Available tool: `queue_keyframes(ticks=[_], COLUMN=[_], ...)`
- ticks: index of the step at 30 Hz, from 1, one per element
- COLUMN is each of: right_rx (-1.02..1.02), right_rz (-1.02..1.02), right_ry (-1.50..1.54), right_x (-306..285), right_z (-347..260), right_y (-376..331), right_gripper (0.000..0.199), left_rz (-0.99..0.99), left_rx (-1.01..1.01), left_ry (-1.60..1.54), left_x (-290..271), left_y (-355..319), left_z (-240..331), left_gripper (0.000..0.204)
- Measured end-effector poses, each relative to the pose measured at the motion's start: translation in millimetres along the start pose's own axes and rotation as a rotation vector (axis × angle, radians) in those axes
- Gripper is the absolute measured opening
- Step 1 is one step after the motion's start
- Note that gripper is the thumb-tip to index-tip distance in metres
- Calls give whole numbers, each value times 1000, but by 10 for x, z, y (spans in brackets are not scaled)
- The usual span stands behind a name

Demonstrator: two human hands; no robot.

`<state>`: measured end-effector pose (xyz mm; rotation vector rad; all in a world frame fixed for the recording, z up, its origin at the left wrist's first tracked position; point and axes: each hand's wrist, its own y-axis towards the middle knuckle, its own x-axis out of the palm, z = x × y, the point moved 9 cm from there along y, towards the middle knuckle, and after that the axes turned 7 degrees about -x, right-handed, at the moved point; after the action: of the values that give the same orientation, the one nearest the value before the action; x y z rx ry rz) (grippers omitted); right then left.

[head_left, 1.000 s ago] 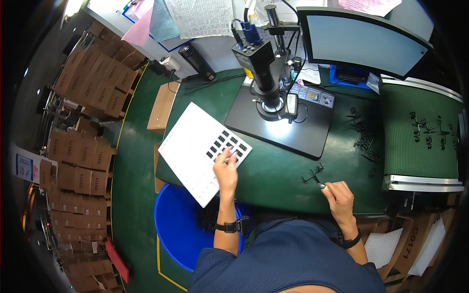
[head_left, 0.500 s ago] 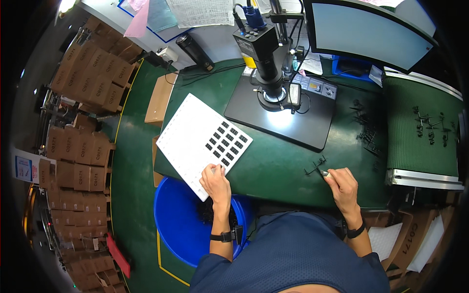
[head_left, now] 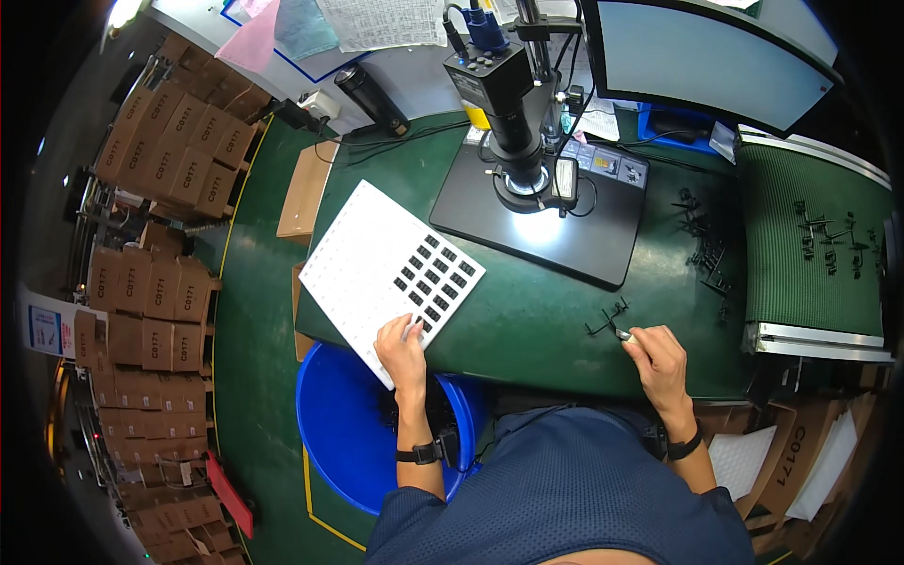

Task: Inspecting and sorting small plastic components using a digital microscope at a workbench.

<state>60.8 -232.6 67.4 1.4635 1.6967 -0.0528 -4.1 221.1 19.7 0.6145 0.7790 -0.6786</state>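
A white tray [head_left: 350, 254] lies slanted on the green bench, with rows of small black parts [head_left: 435, 277] filling its right corner. At the tray's lower right edge my left hand [head_left: 402, 356] has its thumb and fingers pinched together beside the nearest black part. Whatever lies between these fingertips is too small to make out. My right hand [head_left: 658, 362] is closed around a small pale-handled tool [head_left: 625, 336], mostly hidden in the fist. The tool's dark tip reaches a branched black plastic sprue [head_left: 607, 318] on the bench.
A microscope [head_left: 516, 132] stands on a black base [head_left: 574, 247] behind the hands. More black sprues [head_left: 704, 247] lie right of it, beside a green conveyor belt [head_left: 800, 292]. A blue bin [head_left: 330, 424] stands below the tray. Behind is a monitor [head_left: 706, 56]; cartons are stacked at left.
My left hand has shifted slightly left, away from the near black parts, and another part now shows at the end of a row. My right hand and its tool stay nearly still.
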Motion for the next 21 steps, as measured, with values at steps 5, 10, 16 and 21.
queue_keyframes(ticks=[5, 10, 16, 21], right_rx=[21, 6, 190, 95], right_rz=[-15, 1, -99, -154], right_ry=[17, 8, -185, -183], right_x=[53, 80, 225, 487], right_z=[-4, -21, 125, 234], right_y=[-25, -13, -90, -147], right_gripper=[19, 19, 30, 25], left_rz=[-37, -41, -118, -120], left_rx=[250, 118, 86, -15], left_ry=[159, 3, 124, -300], left_x=[65, 31, 119, 243], left_y=[-220, -248, -226, -254], left_z=[264, 313, 146, 628], left_gripper=[26, 29, 28, 25])
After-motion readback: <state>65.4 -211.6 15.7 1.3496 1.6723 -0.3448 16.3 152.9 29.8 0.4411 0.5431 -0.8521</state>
